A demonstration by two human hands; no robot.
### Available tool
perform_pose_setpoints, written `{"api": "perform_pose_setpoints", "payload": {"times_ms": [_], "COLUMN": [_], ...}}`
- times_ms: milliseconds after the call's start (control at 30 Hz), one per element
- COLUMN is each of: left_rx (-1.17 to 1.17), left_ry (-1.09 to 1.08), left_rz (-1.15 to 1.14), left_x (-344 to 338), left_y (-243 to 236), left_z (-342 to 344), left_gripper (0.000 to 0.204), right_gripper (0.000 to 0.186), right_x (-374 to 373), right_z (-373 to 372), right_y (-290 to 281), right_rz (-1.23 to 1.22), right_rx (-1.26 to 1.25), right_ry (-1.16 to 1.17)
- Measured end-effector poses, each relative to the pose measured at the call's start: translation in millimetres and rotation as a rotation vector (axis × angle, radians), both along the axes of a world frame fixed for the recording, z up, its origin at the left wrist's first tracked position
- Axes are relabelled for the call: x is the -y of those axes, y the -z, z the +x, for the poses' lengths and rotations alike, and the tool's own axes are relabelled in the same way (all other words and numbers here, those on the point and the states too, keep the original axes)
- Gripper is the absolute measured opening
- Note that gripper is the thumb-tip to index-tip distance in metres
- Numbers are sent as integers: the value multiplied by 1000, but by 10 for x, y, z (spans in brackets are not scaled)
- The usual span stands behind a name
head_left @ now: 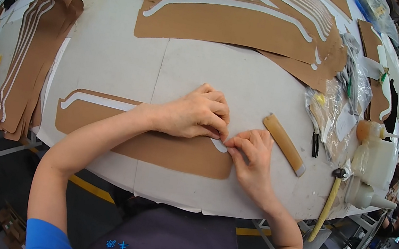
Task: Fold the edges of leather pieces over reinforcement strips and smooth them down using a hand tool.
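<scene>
Brown panel (178, 156) near table (105, 57) front edge, white strip (101, 101) along its far edge; left hand (198, 114) curled over strip, can't tell if gripping; right hand (252, 154) pinching strip's right tip, hands just apart; open tabletop between panel and far brown stack (225, 27)

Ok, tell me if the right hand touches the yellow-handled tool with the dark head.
Apart: the head view shows pale tabletop and a flat tan bar between the right hand and the yellow-handled tool.
</scene>
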State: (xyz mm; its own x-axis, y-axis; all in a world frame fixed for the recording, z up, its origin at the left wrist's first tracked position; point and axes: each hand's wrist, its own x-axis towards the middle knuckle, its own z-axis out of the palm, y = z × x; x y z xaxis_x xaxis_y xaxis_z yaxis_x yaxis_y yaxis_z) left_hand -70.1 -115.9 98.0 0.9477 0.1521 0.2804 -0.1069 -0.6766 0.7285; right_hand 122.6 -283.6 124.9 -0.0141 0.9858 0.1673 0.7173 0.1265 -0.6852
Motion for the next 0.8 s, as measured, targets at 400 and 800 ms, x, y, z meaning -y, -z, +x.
{"api": "perform_pose_setpoints", "payload": {"times_ms": [400,800], "left_rx": [0,121], "left_ry": [93,-441], "left_rz": [-32,361], "left_x": [-90,628], "left_y": [-10,-64], "left_z": [28,-369], "left_gripper": [15,28], "right_gripper": [29,44], "right_x": [79,158], "right_z": [151,59], "right_y": [157,101], "right_rz": [319,305], "right_rx": [229,255], "right_ry": [-208,-221]}}
